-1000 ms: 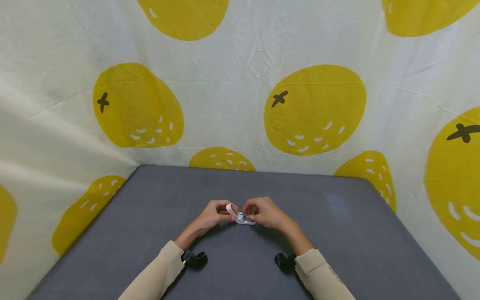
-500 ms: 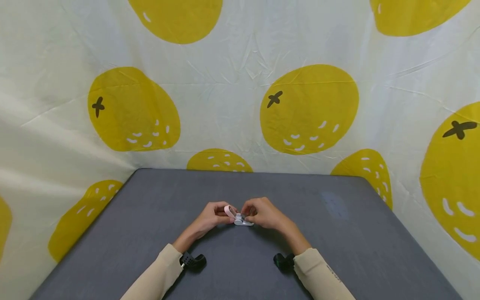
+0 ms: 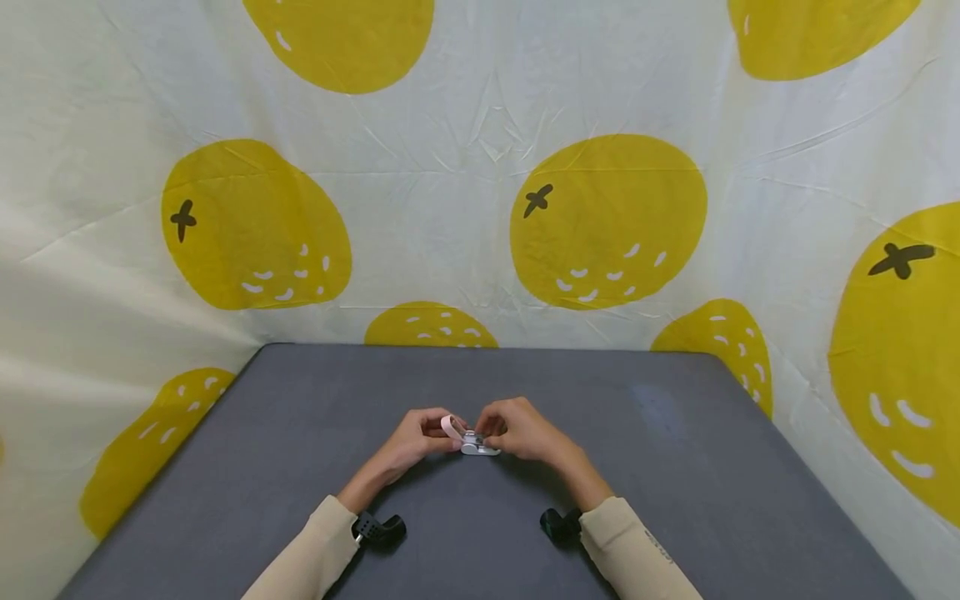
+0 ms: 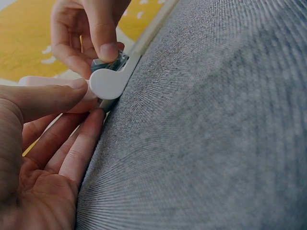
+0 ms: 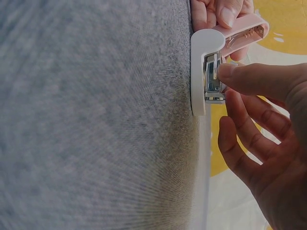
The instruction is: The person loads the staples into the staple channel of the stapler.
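A small stapler with a white base [image 3: 480, 450] sits on the grey table between both hands, its pink lid [image 5: 252, 32] swung up and back. My left hand [image 3: 411, 439] grips the hinge end and lid between thumb and fingers. From the other side, the right hand [image 3: 519, 429] pinches the metal staple magazine [image 5: 214, 79] inside the base, thumb on top. In the left wrist view, the round white hinge [image 4: 106, 84] lies beside the left thumb, and the right fingertips cover part of the magazine [image 4: 115, 62]. Whether staples are inside cannot be made out.
Grey fabric covers the table [image 3: 480, 533]. Behind and along its sides hangs a white curtain [image 3: 442, 217] printed with yellow fruit. A black wrist camera [image 3: 381, 531] is strapped at the left cuff and another camera [image 3: 560, 527] at the right.
The head view has turned slightly, so the scene sits a little further left and lower. Both hands keep nearly the same hold on the stapler, with its lid still raised.
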The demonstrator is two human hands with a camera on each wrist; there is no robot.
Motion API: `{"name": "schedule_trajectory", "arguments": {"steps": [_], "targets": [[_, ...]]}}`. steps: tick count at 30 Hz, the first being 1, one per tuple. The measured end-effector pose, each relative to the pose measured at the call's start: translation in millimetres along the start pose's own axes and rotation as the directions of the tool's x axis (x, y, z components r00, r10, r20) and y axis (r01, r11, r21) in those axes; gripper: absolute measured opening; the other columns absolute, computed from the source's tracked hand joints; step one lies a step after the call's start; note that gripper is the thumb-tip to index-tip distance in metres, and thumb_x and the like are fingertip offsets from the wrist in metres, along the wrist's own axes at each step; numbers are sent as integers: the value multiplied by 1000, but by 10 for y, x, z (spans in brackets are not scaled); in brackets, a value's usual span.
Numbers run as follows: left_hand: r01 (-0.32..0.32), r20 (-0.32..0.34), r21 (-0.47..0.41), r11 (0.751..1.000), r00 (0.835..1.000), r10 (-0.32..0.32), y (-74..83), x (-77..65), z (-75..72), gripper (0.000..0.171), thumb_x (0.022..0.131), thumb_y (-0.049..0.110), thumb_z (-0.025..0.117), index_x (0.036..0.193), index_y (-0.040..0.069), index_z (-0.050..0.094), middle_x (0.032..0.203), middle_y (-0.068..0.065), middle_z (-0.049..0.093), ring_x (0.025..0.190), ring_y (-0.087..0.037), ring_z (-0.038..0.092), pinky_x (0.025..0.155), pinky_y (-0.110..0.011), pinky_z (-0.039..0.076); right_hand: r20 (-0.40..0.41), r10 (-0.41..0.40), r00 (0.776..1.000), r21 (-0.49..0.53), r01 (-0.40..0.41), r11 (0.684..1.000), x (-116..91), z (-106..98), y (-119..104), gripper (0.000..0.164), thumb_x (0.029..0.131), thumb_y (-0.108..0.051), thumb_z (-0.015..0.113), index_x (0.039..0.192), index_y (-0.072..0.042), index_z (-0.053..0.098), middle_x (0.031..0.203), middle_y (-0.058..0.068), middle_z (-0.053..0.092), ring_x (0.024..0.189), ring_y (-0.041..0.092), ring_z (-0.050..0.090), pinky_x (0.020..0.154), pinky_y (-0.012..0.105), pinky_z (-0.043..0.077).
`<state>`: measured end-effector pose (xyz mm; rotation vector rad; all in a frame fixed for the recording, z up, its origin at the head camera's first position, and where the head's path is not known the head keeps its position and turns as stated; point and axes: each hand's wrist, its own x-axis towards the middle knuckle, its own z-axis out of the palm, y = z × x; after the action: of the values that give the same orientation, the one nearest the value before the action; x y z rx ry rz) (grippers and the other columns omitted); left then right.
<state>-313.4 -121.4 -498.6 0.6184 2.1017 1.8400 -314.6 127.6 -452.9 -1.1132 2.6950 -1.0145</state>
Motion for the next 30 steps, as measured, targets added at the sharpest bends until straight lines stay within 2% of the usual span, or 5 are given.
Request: {"name": "schedule_trajectory", "arguments": {"steps": [30], "targets": [[8, -4, 3, 1000, 1000, -8, 16, -3, -11, 35, 90, 9, 79, 123, 0, 71, 121, -19, 73, 100, -15, 74, 82, -28, 61, 9, 17, 1000, 1, -17, 1000, 8, -15, -13, 12, 88, -1, 78, 98, -9, 78, 91, 3, 76, 77, 7, 68, 67, 22, 53]]}}
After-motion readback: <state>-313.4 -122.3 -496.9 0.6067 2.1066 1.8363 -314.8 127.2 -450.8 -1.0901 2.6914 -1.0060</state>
